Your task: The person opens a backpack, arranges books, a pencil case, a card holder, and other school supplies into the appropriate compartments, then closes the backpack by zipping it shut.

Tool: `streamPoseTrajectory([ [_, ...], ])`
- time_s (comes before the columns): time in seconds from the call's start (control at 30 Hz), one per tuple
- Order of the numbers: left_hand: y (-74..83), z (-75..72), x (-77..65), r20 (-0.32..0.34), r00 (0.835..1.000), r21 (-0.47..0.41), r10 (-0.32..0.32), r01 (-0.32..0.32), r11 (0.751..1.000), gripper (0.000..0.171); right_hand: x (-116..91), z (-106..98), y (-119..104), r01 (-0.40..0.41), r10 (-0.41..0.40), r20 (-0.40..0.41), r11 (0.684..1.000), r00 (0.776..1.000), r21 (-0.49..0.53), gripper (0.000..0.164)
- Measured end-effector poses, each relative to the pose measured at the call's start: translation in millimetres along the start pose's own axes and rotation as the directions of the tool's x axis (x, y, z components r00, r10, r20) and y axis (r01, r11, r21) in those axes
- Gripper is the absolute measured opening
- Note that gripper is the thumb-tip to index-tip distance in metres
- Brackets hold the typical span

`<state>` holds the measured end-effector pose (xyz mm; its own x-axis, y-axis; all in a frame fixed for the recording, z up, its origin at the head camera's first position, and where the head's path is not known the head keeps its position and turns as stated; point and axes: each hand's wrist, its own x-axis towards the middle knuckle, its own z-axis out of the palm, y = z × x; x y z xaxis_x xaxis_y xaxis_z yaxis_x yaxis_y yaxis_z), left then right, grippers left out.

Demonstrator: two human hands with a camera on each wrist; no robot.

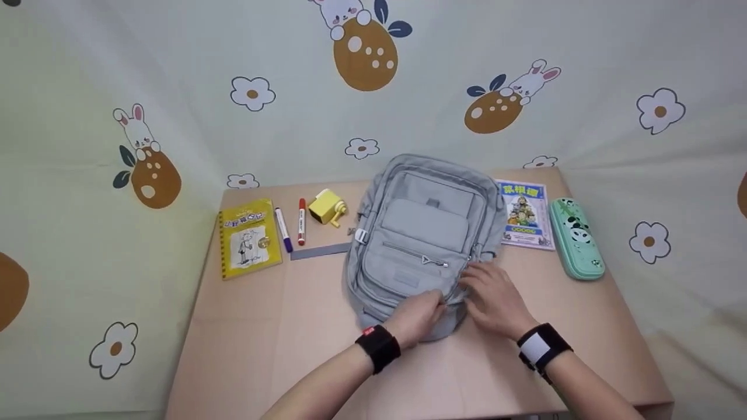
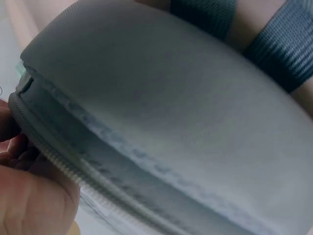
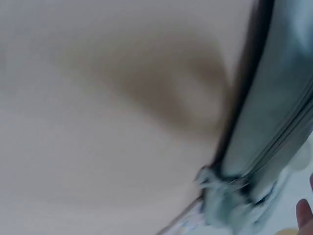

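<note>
A grey backpack [image 1: 429, 216] lies on the table, front side up, its bottom end nearest the person. My left hand [image 1: 415, 318] grips the bag's lower edge with curled fingers. In the left wrist view, the fingers [image 2: 34, 196] lie behind the toothed zipper edge [image 2: 63, 169], and a gap parts this edge from the grey fabric panel [image 2: 161, 88]. My right hand [image 1: 499, 297] is at the bag's lower right side, its fingers reaching over the edge. Only fingertips [image 3: 304, 213] of it show in the right wrist view, beside the bag's grey side [image 3: 266, 117].
Left of the bag lie a yellow spiral notebook [image 1: 251, 239], a purple marker [image 1: 283, 229], a red marker [image 1: 302, 221], a yellow pencil sharpener [image 1: 327, 207] and a grey ruler [image 1: 320, 252]. To the right are a purple-bordered book [image 1: 525, 216] and a green panda pencil case [image 1: 576, 239].
</note>
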<state>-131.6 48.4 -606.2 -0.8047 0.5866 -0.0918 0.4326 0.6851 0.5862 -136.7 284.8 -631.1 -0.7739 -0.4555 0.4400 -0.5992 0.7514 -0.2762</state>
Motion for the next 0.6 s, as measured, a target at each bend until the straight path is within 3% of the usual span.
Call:
streamPoseTrajectory([
  [0.07,3.4,-1.6,1.3,-0.012,1.000,0.057,0.016,-0.015,0.998,0.013,1,3,-10,0.056,-0.059,0.074,0.998,0.995,0.041,0.043],
  [0.17,7.9,-5.4,2.9,-0.042,0.997,0.153,0.068,-0.060,0.986,0.014,4,7,-18,0.052,-0.062,0.140,0.996,0.988,0.075,0.041],
  [0.27,9.7,-7.6,2.4,-0.069,0.992,0.225,0.104,-0.086,0.971,0.016,7,9,-20,0.037,-0.052,0.156,0.995,0.986,0.097,0.034],
  [0.4,6.3,-9.3,-3.0,-0.103,0.988,0.253,0.116,-0.087,0.963,0.016,9,9,-20,0.045,-0.068,0.167,0.989,0.984,0.141,0.026],
  [0.5,-0.9,-13.4,-10.3,-0.109,0.983,0.259,0.150,-0.118,0.959,0.016,9,8,-21,0.032,-0.063,0.164,0.983,0.984,0.181,0.026],
  [0.6,-12.5,-20.1,-18.6,-0.096,0.978,0.283,0.185,-0.151,0.947,0.030,9,6,-22,-0.025,-0.010,0.145,0.971,0.989,0.237,0.026],
])
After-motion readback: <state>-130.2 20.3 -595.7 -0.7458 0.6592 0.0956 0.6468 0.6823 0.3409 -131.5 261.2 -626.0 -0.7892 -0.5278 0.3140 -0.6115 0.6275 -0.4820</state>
